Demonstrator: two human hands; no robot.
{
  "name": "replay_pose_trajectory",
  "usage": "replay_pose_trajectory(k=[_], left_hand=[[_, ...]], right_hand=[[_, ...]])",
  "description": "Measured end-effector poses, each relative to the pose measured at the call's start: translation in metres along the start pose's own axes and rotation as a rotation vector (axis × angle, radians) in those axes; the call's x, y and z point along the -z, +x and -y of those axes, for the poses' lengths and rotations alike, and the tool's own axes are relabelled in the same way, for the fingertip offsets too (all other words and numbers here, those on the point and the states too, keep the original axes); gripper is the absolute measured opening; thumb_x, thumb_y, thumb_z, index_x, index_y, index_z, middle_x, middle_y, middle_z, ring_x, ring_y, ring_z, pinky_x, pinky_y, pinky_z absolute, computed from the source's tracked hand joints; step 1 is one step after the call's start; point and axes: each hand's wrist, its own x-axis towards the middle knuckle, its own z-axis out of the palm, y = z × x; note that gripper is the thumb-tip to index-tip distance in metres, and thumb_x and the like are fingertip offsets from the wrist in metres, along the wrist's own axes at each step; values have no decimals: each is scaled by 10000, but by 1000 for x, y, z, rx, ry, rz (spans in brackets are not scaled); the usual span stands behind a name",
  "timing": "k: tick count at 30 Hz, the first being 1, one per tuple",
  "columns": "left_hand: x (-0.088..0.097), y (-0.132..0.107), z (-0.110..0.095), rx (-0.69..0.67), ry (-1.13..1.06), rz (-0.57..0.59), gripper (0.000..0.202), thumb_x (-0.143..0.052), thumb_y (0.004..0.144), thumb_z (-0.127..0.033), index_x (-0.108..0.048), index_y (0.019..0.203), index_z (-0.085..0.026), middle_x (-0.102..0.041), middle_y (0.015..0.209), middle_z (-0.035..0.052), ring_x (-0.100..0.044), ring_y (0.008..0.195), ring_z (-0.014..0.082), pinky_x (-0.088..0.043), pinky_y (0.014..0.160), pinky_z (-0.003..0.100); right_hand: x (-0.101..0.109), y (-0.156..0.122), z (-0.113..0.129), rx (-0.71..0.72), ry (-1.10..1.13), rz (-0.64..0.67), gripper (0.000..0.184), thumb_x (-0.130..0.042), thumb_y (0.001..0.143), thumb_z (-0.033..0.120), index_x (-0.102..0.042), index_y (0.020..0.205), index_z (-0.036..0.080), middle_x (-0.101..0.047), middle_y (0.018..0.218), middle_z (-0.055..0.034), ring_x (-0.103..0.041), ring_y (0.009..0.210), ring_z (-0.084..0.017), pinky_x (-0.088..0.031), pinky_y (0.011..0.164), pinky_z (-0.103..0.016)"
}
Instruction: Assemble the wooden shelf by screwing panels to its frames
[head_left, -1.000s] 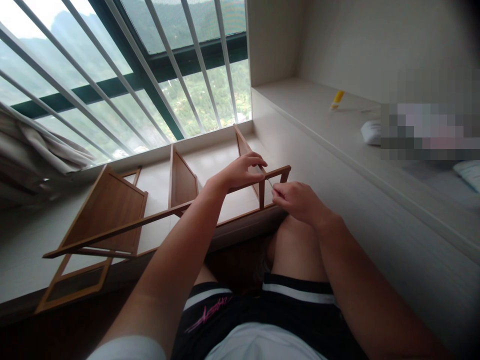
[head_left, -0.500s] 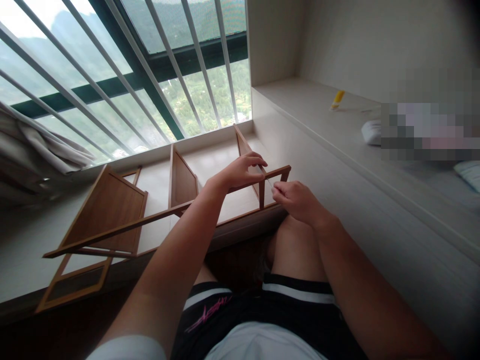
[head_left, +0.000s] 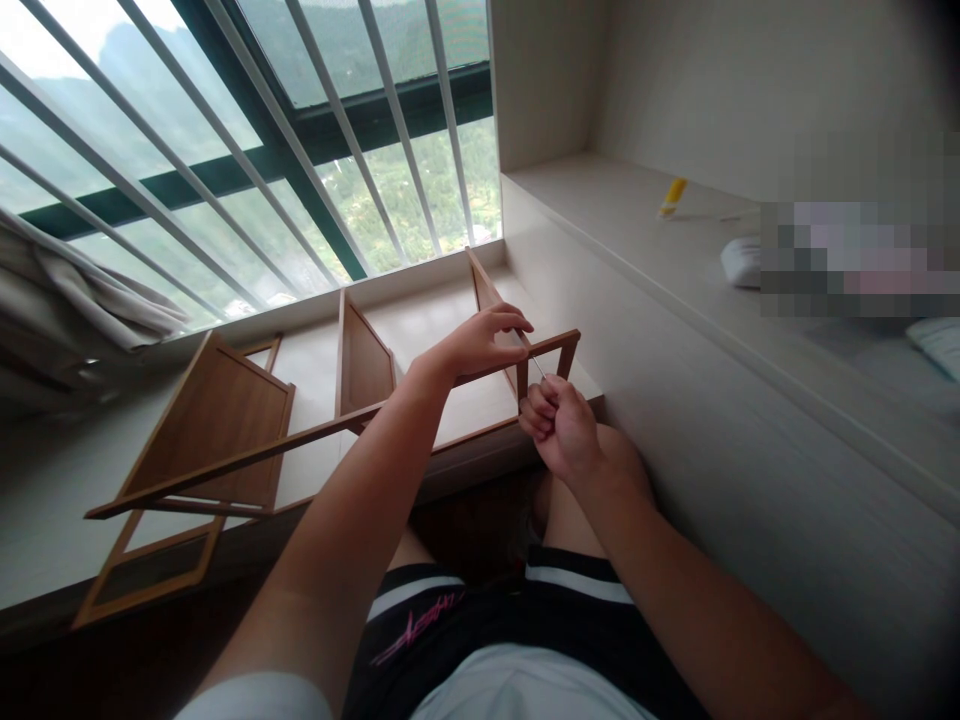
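Observation:
A brown wooden rack (head_left: 315,433) with a long front rail and upright panels stands before me on the window ledge. My left hand (head_left: 487,340) grips this rail near its right end, the fingers reaching over the top and the thumb side against it. Just below and to the right, my right hand (head_left: 559,420) is closed in a fist around a slim metal rod (head_left: 538,367). The rod's bare tip points up to the rail joint beside my left fingers. Its other end is hidden in my fist, so its exact kind cannot be told.
A barred window (head_left: 300,130) rises behind the rack, with a curtain (head_left: 67,300) at the left. On the pale shelf (head_left: 600,215) at the right lie a yellow tube-like item (head_left: 673,197), a white item (head_left: 741,263) and a blurred-out patch.
My right hand has turned at the wrist and moved down and left, so its curled fingers now show. The left hand and the rack have stayed nearly still.

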Motion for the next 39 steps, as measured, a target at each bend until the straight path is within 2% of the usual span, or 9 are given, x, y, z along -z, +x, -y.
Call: replay_pose_trajectory(k=[4, 8, 11, 16, 20, 25, 34, 39], left_hand=[[0, 0, 0, -7, 5, -4, 343, -637, 773, -270, -688, 1102, -191, -591, 1161, 86, -586, 1015, 190, -466, 952, 335], [-1, 0, -1, -8, 7, -11, 336, -641, 765, -260, -694, 1088, -183, -596, 1142, 84, -589, 1002, 188, -467, 948, 331], [-1, 0, -1, -2, 6, -12, 331, -639, 766, -265, -695, 1083, -188, -595, 1147, 82, -591, 998, 187, -472, 942, 332], [0, 0, 1, 9, 7, 4, 342, -635, 771, -287, -691, 1099, -207, -598, 1153, 78, -592, 1005, 190, -475, 945, 339], [0, 0, 2, 6, 8, -3, 348, -631, 772, -283, -688, 1107, -209, -595, 1160, 79, -591, 1019, 190, -472, 954, 335], [0, -1, 0, 6, -1, -9, 361, -634, 765, -268, -687, 1115, -200, -595, 1165, 82, -592, 1034, 197, -469, 967, 335], [0, -1, -2, 27, -6, -4, 366, -648, 765, -286, -685, 1120, -204, -595, 1173, 82, -591, 1047, 202, -471, 966, 337], [-1, 0, 1, 26, -12, -1, 367, -651, 771, -295, -685, 1126, -209, -594, 1165, 83, -591, 1039, 200, -474, 959, 337]], right_hand=[[-8, -2, -2, 43, 27, -44, 339, -504, 860, 311, -276, 629, 216, -217, 528, 84, -171, 421, -70, -126, 389, -220], [-8, -6, -4, 112, -79, -58, 362, -485, 882, 334, -270, 614, 218, -222, 515, 84, -178, 414, -70, -137, 390, -227], [0, -7, -4, 175, -307, -87, 363, -485, 886, 339, -295, 601, 218, -260, 508, 78, -203, 418, -72, -150, 397, -236], [14, 0, 11, 271, -909, -89, 362, -496, 875, 319, -356, 561, 207, -307, 491, 59, -278, 462, -84, -203, 446, -255], [13, 8, 27, 305, -1149, -27, 343, -496, 849, 281, -333, 558, 203, -282, 497, 59, -267, 487, -85, -201, 475, -262], [10, 9, 33, 302, -1208, 7, 331, -481, 844, 273, -312, 567, 205, -273, 502, 56, -268, 495, -90, -201, 485, -267], [19, 14, 44, 266, -1185, 36, 327, -481, 844, 293, -320, 572, 207, -270, 525, 54, -252, 503, -90, -195, 480, -265], [20, 18, 54, 261, -1231, 109, 324, -473, 849, 284, -315, 578, 202, -278, 534, 54, -260, 515, -87, -201, 486, -260]])
